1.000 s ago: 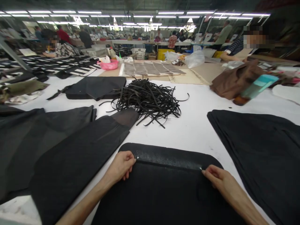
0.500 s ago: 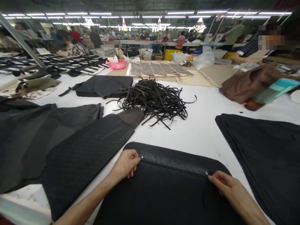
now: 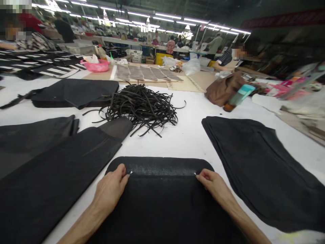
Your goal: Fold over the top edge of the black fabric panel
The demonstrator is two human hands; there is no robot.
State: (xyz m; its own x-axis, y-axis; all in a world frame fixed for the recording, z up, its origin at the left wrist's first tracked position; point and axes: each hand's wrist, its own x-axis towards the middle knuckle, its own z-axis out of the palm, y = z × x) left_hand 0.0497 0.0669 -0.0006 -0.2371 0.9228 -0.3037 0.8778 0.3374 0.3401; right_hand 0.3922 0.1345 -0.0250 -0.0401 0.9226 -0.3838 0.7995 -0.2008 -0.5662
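Note:
A black fabric panel (image 3: pixel 162 206) with rounded far corners lies in front of me on the white tabletop. Along its far edge runs a shinier band. My left hand (image 3: pixel 111 186) pinches the panel near its far left corner, thumb against forefinger. Near the far right corner my right hand (image 3: pixel 213 183) is closed in a similar pinch. A tiny white bit shows at the fingertips of each hand; what it is I cannot make out. Beyond the panel lies a tangled heap of narrow black strips (image 3: pixel 142 105).
Black fabric pieces (image 3: pixel 56 169) lie on the left, and a stack of black pieces (image 3: pixel 261 169) on the right. Farther back are a black stack (image 3: pixel 83 91), a pink basin (image 3: pixel 95 65), a brown bag (image 3: pixel 223 88) and a bottle (image 3: pixel 241 96). People work beyond.
The view has swung to the right, so most things appear farther left. The panel's far edge now looks level. Both hands keep their pinches near its corners.

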